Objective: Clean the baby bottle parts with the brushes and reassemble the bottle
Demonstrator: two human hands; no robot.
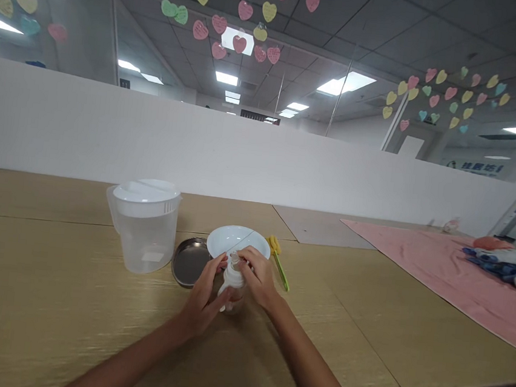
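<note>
A small clear bottle with a white top (233, 278) stands upright between both hands near the middle of the table. My left hand (205, 298) is wrapped round its left side, thumb low on the bottle and fingers near the top. My right hand (259, 276) grips the cap area from the right, fingers bent over the top. Just behind the hands is a white plate (230, 237), and a round dark metal pan (188, 263) sits to the left of the bottle.
A large translucent pitcher with a white lid (147, 231) stands left of the pan. Right of the plate lies a yellow-headed brush with a green handle (281, 270). A pink cloth (438, 265) covers the table's right part, with bundled fabric (507, 263) on it. A white partition (243, 161) runs behind.
</note>
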